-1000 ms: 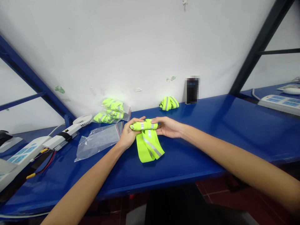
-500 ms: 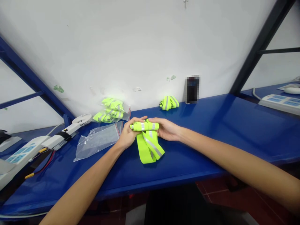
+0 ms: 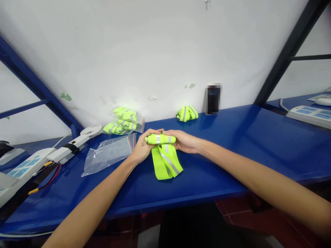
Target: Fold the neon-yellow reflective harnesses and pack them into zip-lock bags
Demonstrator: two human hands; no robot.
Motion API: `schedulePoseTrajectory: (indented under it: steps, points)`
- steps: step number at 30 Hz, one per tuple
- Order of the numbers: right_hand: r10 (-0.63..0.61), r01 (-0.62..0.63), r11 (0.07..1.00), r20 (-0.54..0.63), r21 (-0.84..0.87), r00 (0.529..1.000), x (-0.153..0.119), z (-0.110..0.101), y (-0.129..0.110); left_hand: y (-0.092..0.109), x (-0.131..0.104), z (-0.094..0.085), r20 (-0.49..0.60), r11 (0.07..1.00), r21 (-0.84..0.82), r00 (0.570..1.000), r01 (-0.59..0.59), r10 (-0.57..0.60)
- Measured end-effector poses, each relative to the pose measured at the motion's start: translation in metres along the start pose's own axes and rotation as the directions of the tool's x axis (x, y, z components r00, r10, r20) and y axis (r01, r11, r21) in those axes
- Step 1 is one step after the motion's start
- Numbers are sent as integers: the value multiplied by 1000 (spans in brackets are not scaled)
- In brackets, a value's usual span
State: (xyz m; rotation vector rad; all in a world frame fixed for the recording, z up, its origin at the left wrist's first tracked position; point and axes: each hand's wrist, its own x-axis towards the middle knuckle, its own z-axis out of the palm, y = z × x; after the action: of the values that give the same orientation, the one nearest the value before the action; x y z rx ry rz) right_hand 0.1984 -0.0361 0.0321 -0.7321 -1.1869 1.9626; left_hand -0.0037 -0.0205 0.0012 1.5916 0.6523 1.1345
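Observation:
A neon yellow strap with silver stripes [image 3: 167, 162] is partly rolled into a bundle, with its loose part hanging down toward the blue table [image 3: 212, 175]. My left hand [image 3: 142, 146] grips the left end of the bundle, and my right hand [image 3: 186, 141] grips its right end. Some fingertips are hidden behind the roll. To the left of my left hand lies a flat clear plastic bag [image 3: 108, 153]. Behind it, several yellow bundles in clear bags [image 3: 124, 121] rest against the wall. Another rolled yellow bundle [image 3: 187, 113] sits unbagged by the wall.
At the left are a white handheld fan [image 3: 91, 131], a power strip [image 3: 26, 168] and a red-black cable with yellow connectors [image 3: 53, 177]. A dark phone-like object [image 3: 212, 100] leans on the wall. Another power strip [image 3: 310, 114] lies at the far right.
Both hands keep their grip on the bundle. The loose part of the strap has swung very slightly to the right; the whole view has shifted a little.

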Motion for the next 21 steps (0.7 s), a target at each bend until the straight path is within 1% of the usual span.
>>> schedulePoseTrajectory:
  steps: [2,4,7,10,13,15,17,21]
  points:
    - [27,-26,998,12,-60,1000,-1,-2,-3,1,0,1,-1,1000,7,1000,10,-10]
    - [40,-38,997,26,-69,999,-2,-4,-3,2,-1,3,-3,1000,-9,1000,15,-15]
    - [-9,8,1000,55,21,998,1,-4,2,5,-1,6,-25,995,-93,999,36,-38]
    - [-59,54,992,40,112,997,5,-2,12,6,-1,8,-48,978,-194,994,83,-94]
    - [-55,53,990,18,132,998,7,0,17,5,-1,7,-48,972,-210,992,106,-119]
    - [-48,46,991,13,128,999,7,1,18,4,-1,4,-25,983,-155,995,95,-100]
    - [-55,55,991,-7,126,998,7,3,18,4,-1,1,-4,996,-55,998,66,-66]
    - [-91,99,992,-99,76,991,7,5,17,4,0,0,-32,981,190,998,-43,50]
